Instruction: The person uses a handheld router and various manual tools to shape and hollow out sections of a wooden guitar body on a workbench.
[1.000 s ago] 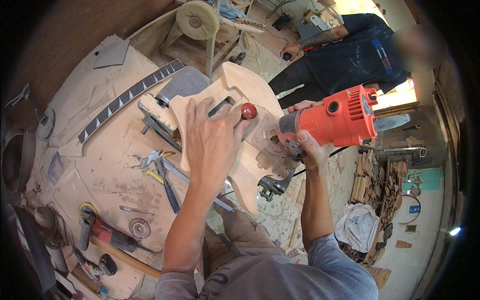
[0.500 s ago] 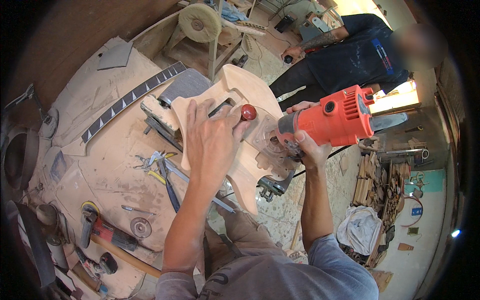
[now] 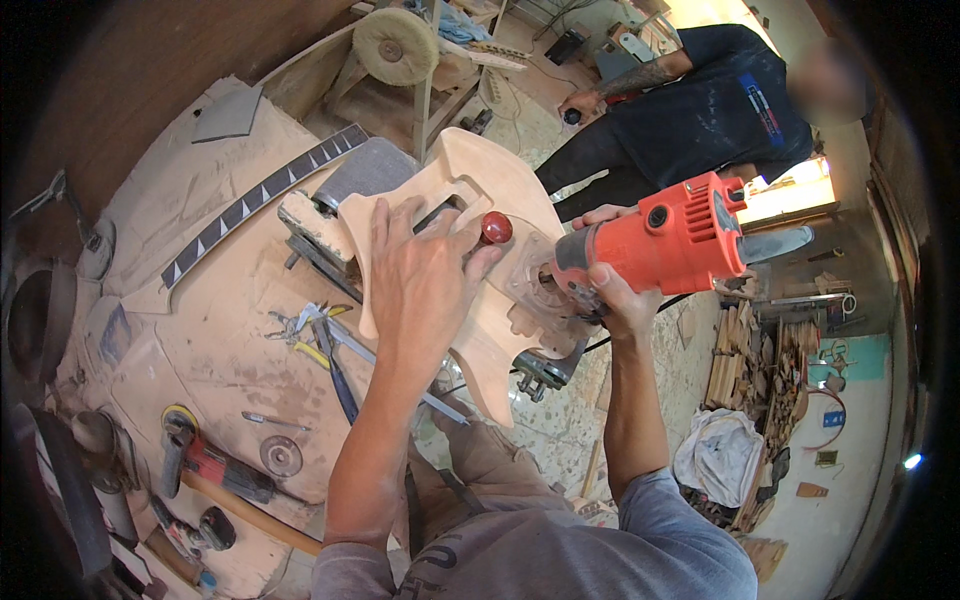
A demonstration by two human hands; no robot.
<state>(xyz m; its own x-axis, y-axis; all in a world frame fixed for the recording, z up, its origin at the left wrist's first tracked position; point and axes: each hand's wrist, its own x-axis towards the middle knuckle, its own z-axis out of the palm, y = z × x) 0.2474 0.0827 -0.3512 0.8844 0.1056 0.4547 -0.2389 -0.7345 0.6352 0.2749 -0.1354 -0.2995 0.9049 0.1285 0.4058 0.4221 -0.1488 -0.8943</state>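
Observation:
My left hand (image 3: 415, 280) presses on a pale wooden guitar body (image 3: 490, 400), fingers spread, thumb and forefinger beside a round red knob (image 3: 496, 228) on a clear router base (image 3: 525, 280). My right hand (image 3: 625, 300) grips the orange-red router (image 3: 670, 240), which is angled over the body. The body rests on a grey clamped fixture or machine (image 3: 365, 170); its exact kind is unclear. Below it on the dusty bench (image 3: 150, 370) lie pliers (image 3: 315, 350) and a metal caliper (image 3: 430, 400). A fretted neck (image 3: 255, 205) lies to the left. The router's bit cannot be made out.
An angle grinder (image 3: 225, 465), a metal disc (image 3: 280, 455) and a cordless tool (image 3: 200, 525) lie at lower left. A co-worker (image 3: 680, 120) stands opposite, close to the router. A buffing wheel (image 3: 390, 50) is at the back; stacked wood (image 3: 740, 360) and white cloth (image 3: 715, 455) are at right.
The router and my right hand have shifted very slightly left. My left hand stays in place. The co-worker has moved slightly.

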